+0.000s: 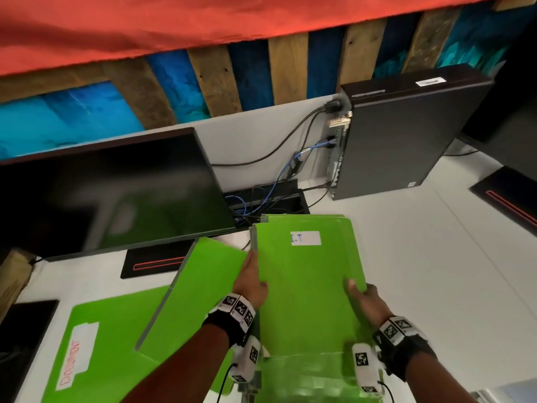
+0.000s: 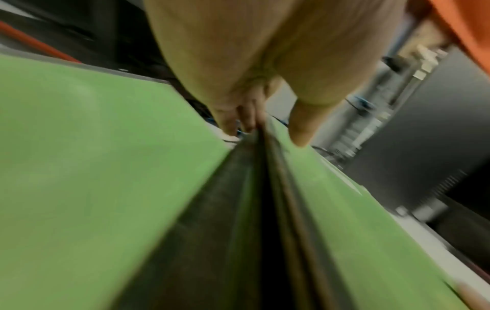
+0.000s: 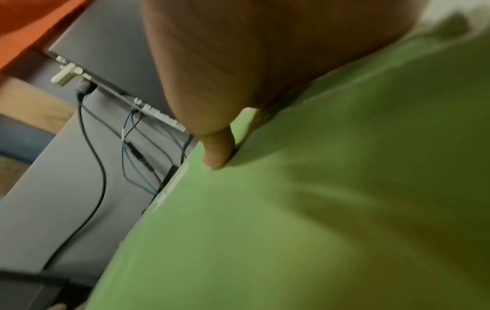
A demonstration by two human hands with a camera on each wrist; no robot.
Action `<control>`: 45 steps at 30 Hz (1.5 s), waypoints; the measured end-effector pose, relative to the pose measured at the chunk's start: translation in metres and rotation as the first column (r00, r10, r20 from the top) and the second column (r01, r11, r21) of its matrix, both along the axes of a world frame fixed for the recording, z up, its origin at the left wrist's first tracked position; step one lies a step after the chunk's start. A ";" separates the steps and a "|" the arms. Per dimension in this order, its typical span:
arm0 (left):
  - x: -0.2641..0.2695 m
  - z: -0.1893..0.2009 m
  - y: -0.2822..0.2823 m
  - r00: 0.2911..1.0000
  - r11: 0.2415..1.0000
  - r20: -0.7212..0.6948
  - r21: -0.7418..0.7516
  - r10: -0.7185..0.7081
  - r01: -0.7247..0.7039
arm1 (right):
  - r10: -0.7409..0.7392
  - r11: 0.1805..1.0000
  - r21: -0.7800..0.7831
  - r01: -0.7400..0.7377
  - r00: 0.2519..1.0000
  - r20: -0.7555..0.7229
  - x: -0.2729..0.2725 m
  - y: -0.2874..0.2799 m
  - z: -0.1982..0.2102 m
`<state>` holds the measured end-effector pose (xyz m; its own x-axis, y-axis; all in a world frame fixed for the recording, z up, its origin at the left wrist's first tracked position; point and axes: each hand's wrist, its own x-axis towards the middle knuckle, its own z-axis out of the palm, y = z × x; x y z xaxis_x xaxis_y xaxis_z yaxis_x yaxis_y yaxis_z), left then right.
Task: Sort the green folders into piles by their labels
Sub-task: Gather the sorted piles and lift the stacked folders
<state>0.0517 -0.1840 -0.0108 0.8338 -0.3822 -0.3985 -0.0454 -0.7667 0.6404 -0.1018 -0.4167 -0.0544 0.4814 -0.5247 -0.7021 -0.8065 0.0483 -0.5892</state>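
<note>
Both forearms reach forward over the white desk, and each wrist wears a black strap with printed markers. The left hand grasps the left edge of a stack of green folders: the fingers go under the stack and the thumb lies along its edge. The right hand grasps the lower right corner, with the thumb pressed on the top folder.

The stack is held above the desk, a little tilted, with its long side running away from the person. A white label reading "I.T" sits near the far end of the top folder.

One open folder hangs tilted on the left side of the left hand. Another folder lies flat on the desk at the near left, and its label reads "DOCUMENT". Behind the folders are a dark monitor and a black computer case.
</note>
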 end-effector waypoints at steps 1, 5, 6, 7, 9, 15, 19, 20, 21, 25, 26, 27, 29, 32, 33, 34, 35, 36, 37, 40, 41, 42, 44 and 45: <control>0.003 0.000 0.008 1.000 0.996 -0.028 -0.094 0.001 -0.004 | -0.011 1.000 -0.016 0.011 1.000 0.003 0.003 0.004 -0.001; 0.032 -0.001 0.078 0.920 0.941 0.203 -0.027 0.335 -0.337 | -0.056 0.995 -0.080 0.055 0.998 -0.004 0.007 0.020 -0.008; 0.039 -0.004 0.103 0.875 0.901 0.270 0.054 0.402 -0.430 | -0.068 0.993 -0.093 0.066 0.998 -0.014 0.007 0.022 -0.008; 0.044 -0.009 0.128 0.856 0.857 0.261 0.153 0.445 -0.492 | -0.070 0.993 -0.100 0.068 0.997 -0.023 0.007 0.023 -0.005; 0.044 -0.015 0.169 0.875 0.810 0.126 0.333 0.468 -0.482 | -0.071 0.990 -0.127 0.068 0.997 -0.018 0.008 0.023 -0.005; 0.019 -0.037 0.217 0.924 0.854 -0.044 0.400 0.380 -0.333 | -0.069 0.986 -0.155 0.065 0.997 -0.020 0.013 0.025 -0.001; 0.008 -0.029 0.244 0.808 0.788 -0.009 0.223 0.589 -0.573 | -0.071 0.979 -0.198 0.056 0.995 -0.071 0.017 0.028 0.002; 0.004 -0.028 0.253 0.748 0.729 0.002 0.220 0.664 -0.648 | -0.077 0.977 -0.204 0.059 0.994 -0.081 0.018 0.028 0.002; -0.001 -0.026 0.266 0.662 0.650 -0.001 0.192 0.750 -0.736 | -0.079 0.976 -0.210 0.060 0.994 -0.082 0.019 0.032 0.003; -0.026 -0.018 0.322 0.326 0.345 -0.124 0.203 0.937 -0.916 | -0.162 0.965 -0.224 0.137 0.982 -0.098 0.022 0.036 0.003; -0.034 -0.032 0.343 0.344 0.364 -0.118 0.269 0.931 -0.892 | -0.174 0.962 -0.229 0.148 0.980 -0.099 0.022 0.040 0.007; -0.041 -0.050 0.363 0.363 0.374 -0.099 0.350 0.927 -0.859 | -0.177 0.962 -0.226 0.152 0.980 -0.095 0.023 0.038 0.002; -0.051 -0.078 0.388 0.437 0.435 -0.123 0.509 0.891 -0.743 | -0.184 0.962 -0.224 0.159 0.979 -0.093 0.022 0.038 -0.011; -0.053 -0.009 0.346 0.554 0.553 -0.227 0.635 0.801 -0.539 | -0.182 0.956 -0.248 0.156 0.980 -0.083 0.020 0.014 -0.059; -0.057 0.010 0.335 0.618 0.620 -0.247 0.596 0.747 -0.511 | -0.179 0.957 -0.248 0.150 0.979 -0.100 0.021 0.016 -0.058; -0.052 0.021 0.324 0.620 0.662 -0.279 0.502 0.733 -0.557 | -0.192 0.953 -0.256 0.161 0.976 -0.103 0.022 0.025 -0.042; -0.041 0.024 0.318 0.634 0.688 -0.288 0.429 0.718 -0.585 | -0.192 0.956 -0.248 0.159 0.975 -0.114 0.023 0.032 -0.026; -0.032 0.025 0.311 0.617 0.683 -0.298 0.381 0.728 -0.623 | -0.175 0.958 -0.250 0.143 0.978 -0.112 0.024 0.036 -0.018; -0.023 0.028 0.306 0.536 0.634 -0.347 0.314 0.769 -0.706 | -0.159 0.959 -0.252 0.127 0.981 -0.110 0.026 0.042 -0.004; -0.007 0.032 0.295 0.588 0.645 -0.268 0.344 0.764 -0.682 | -0.169 0.958 -0.251 0.138 0.980 -0.105 0.027 0.045 0.007; -0.005 0.033 0.295 0.578 0.619 -0.227 0.357 0.784 -0.700 | -0.152 0.960 -0.252 0.121 0.982 -0.108 0.027 0.044 0.007; -0.003 0.038 0.294 0.552 0.580 -0.191 0.372 0.812 -0.725 | -0.153 0.960 -0.252 0.120 0.981 -0.115 0.027 0.043 0.008; 0.000 0.034 0.296 0.593 0.608 -0.184 0.425 0.784 -0.671 | -0.150 0.961 -0.251 0.117 0.982 -0.117 0.026 0.042 0.007; -0.001 0.033 0.299 0.603 0.621 -0.186 0.397 0.776 -0.676 | -0.142 0.961 -0.256 0.109 0.983 -0.117 0.027 0.042 0.007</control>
<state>0.0504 0.1148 0.0220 0.5925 0.4549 -0.6649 0.7621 -0.5840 0.2796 -0.0752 -0.3743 -0.0472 0.3121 -0.7402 -0.5956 -0.8749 0.0204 -0.4838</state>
